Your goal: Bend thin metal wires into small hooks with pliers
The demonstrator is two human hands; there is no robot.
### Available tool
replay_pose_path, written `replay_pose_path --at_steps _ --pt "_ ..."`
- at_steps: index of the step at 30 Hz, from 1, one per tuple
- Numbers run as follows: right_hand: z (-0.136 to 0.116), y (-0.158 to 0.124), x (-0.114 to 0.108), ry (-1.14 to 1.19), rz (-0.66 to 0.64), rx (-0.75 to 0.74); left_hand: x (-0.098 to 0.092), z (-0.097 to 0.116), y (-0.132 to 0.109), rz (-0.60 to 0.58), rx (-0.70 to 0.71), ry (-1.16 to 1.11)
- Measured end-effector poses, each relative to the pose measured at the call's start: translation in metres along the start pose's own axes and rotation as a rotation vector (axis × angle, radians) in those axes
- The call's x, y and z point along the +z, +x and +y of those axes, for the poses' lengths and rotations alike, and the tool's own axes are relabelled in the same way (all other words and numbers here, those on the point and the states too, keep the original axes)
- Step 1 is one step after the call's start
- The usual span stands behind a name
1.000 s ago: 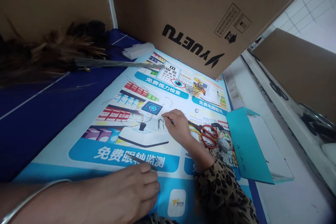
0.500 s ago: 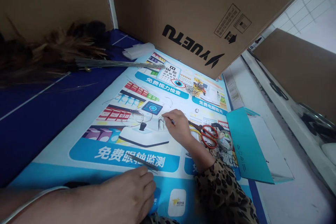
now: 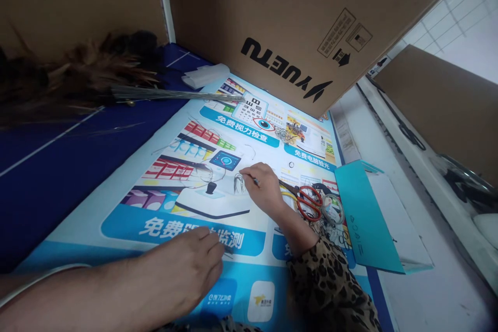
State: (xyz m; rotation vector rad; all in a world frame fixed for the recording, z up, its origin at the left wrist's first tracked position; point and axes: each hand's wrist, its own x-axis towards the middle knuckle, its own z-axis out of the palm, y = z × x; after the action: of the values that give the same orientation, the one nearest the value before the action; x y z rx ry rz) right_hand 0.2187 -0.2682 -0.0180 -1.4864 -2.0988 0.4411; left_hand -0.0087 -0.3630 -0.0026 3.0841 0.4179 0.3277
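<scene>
Two bare hands are at work over the printed poster mat. The right hand is set in a pinch, thumb and fingertips together on a tuft of thin dark strands, whose free ends fan out below the fingertips over the pale middle of the mat. The left hand rests near the mat's front edge with its fingers curled inward; whether they close on anything cannot be told, since the palm side is hidden (only a short dark sliver shows just beyond the knuckles, too little to identify). The step in hand is judged to be the gathering and steadying of fine strands with the right hand, the left being stationed apart from them. The next move, as judged, calls for a light, even pinch, strand ends aligned, and the left hand brought up without brushing the loose fibres. Red-handled scissors lie just beside the right wrist, next to a clear round roll; a sleeve or fingertip could catch either. Farther off, a small heap of tangled rings and a bundle of thin stems sit well apart from both hands.
</scene>
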Motion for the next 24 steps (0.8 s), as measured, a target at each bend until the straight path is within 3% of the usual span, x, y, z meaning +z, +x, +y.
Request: replay_pose_path --at_steps 4,11,19,24 --pt "0.0 0.0 0.0 0.012 0.003 -0.01 0.002 -0.01 0.001 0.034 -0.06 -0.026" --pt "0.001 0.0 0.001 0.072 0.046 0.012 -0.023 -0.042 -0.001 -0.023 -0.16 -0.205" --pt "0.007 -0.001 0.0 0.197 0.173 0.113 -0.013 -0.035 0.002 -0.004 -0.194 -0.171" --pt "0.007 -0.001 0.0 0.154 0.152 0.1 -0.011 -0.031 0.001 0.038 -0.184 -0.105"
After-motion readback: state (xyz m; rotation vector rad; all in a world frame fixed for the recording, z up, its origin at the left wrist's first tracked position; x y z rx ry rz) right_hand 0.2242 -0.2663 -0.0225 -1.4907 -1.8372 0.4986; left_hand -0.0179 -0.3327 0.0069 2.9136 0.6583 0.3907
